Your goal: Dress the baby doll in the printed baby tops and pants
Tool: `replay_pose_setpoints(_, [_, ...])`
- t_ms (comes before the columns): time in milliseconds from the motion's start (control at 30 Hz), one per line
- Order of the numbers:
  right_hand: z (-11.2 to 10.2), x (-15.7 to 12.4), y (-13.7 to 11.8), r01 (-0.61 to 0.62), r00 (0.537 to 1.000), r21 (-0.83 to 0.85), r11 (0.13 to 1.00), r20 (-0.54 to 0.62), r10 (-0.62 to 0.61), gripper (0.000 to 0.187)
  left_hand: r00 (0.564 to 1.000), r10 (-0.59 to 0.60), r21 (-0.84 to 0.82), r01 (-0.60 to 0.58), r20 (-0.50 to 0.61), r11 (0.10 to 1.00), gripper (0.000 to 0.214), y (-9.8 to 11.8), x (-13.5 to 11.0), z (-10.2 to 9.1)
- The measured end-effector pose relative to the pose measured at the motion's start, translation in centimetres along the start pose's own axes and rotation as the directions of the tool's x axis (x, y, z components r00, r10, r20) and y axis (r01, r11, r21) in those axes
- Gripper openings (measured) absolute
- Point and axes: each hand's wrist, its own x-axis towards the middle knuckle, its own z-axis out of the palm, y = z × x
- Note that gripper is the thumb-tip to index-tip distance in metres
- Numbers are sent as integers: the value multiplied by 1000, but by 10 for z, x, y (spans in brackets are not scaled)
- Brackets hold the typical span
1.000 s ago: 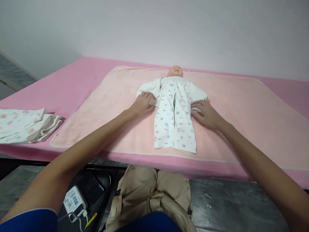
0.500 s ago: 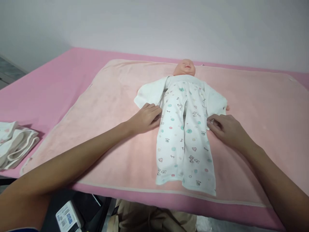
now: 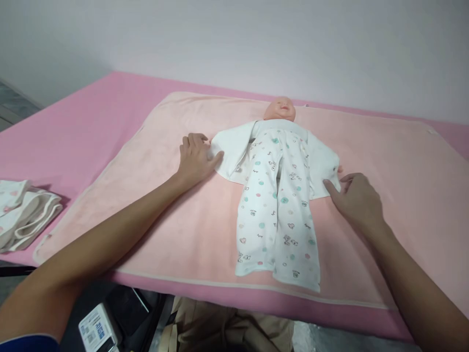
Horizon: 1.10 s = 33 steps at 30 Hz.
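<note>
A baby doll (image 3: 280,108) lies on its back, its head toward the wall. Over it are a white long-sleeved top (image 3: 234,146) and white printed pants (image 3: 276,210) with small animals and coloured dots, laid flat over the torso. My left hand (image 3: 196,157) is beside the doll's sleeve on the left, fingers spread and thumb lying on the white cloth. At the opposite sleeve, my right hand (image 3: 357,200) has its thumb at the cuff edge and its fingers apart from it. A bit of the doll's hand (image 3: 340,169) pokes out of that sleeve.
Under the doll a peach blanket (image 3: 172,210) covers much of the pink table (image 3: 84,112). Folded white cloths (image 3: 29,215) sit at the left edge. Below the table's front edge are a white labelled box (image 3: 97,328) and a dark flat object (image 3: 128,309). A wall stands behind.
Both hands have moved outward from the sides of the pants to the sleeve ends, and their fingers have opened. The top's lower edges now lie spread out wider on both sides.
</note>
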Motion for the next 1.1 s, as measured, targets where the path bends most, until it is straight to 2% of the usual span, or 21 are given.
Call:
replay_pose_setpoints(33, [-2, 3, 0, -61, 998, -13, 998, 26, 62, 46, 997, -56, 28, 55, 43, 998, 45, -9, 9, -1])
replay_pose_setpoints(100, [-10, 15, -10, -111, 983, 29, 993, 153, 106, 42, 970, -136, 50, 129, 202, 990, 42, -16, 27, -7])
replay_pose_setpoints(167, [-24, 31, -34, -121, 970, 152, 981, 227, 84, 38, 941, -142, -19, 155, 307, 988, 39, -1, 44, -17])
replay_pose_setpoints(200, [-30, 40, -50, -116, 979, 217, 969, 190, 74, 36, 952, -114, -82, 142, 283, 986, 37, 16, 51, -22])
replay_pose_setpoints(233, [-35, 48, -68, -81, 993, 274, 958, 100, 55, 33, 975, -66, -153, 99, 211, 983, 33, 37, 56, -26])
replay_pose_setpoints(267, [-38, 55, -88, 4, 1000, 303, 953, -19, 2, 32, 996, 4, -208, 16, 94, 978, 30, 62, 58, -29])
replay_pose_setpoints(300, [-39, 61, -107, 134, 988, 303, 944, -115, -103, 29, 994, 107, -224, -102, 11, 969, 28, 88, 58, -31])
replay_pose_setpoints(333, [-37, 64, -124, 285, 955, 273, 919, -168, -246, 27, 970, 244, -218, -239, -4, 946, 25, 112, 55, -31])
replay_pose_setpoints(400, [-29, 60, -144, 563, 826, 172, 808, -101, -554, 24, 860, 505, -179, -486, 76, 855, 19, 145, 40, -30])
replay_pose_setpoints(433, [-24, 54, -145, 653, 756, 141, 744, -50, -653, 21, 801, 587, -165, -567, 118, 807, 17, 151, 30, -29])
replay_pose_setpoints(467, [-19, 45, -140, 699, 711, 135, 703, -27, -702, 17, 758, 636, -162, -616, 143, 771, 18, 149, 18, -27])
replay_pose_setpoints(500, [-14, 34, -129, 705, 704, 155, 692, -41, -709, 12, 743, 653, -172, -631, 143, 756, 21, 141, 6, -26])
replay_pose_setpoints(533, [-11, 22, -115, 680, 730, 201, 705, -95, -677, 14, 754, 646, -198, -619, 123, 760, 29, 127, -5, -24])
replay_pose_setpoints(600, [-6, -1, -82, 572, 819, 312, 759, -167, -549, 30, 816, 570, -269, -530, 93, 804, 43, 95, -26, -20])
replay_pose_setpoints(667, [0, -17, -57, 460, 885, 362, 811, -114, -451, 34, 887, 443, -283, -395, 130, 874, 42, 70, -39, -14])
replay_pose_setpoints(733, [8, -24, -49, 403, 908, 324, 856, -21, -419, 30, 930, 320, -229, -277, 178, 933, 34, 62, -46, -7])
replay_pose_setpoints(800, [18, -25, -56, 400, 907, 235, 886, 38, -419, 26, 944, 243, -195, -201, 221, 960, 31, 68, -46, 1])
replay_pose_setpoints(900, [32, -22, -81, 382, 913, 170, 909, 87, -400, 29, 931, 181, -245, -104, 317, 964, 41, 90, -42, 12])
replay_pose_setpoints(1000, [40, -22, -97, 211, 952, 340, 917, 142, -272, 29, 917, 122, -328, 10, 381, 945, 47, 109, -42, 16])
replay_pose_setpoints(1067, [41, -26, -98, 71, 973, 461, 885, 165, -164, 27, 922, 92, -367, 57, 375, 929, 49, 115, -43, 13])
replay_pose_setpoints(1100, [40, -28, -96, 43, 975, 492, 869, 170, -144, 27, 930, 85, -373, 59, 358, 926, 50, 115, -44, 11])
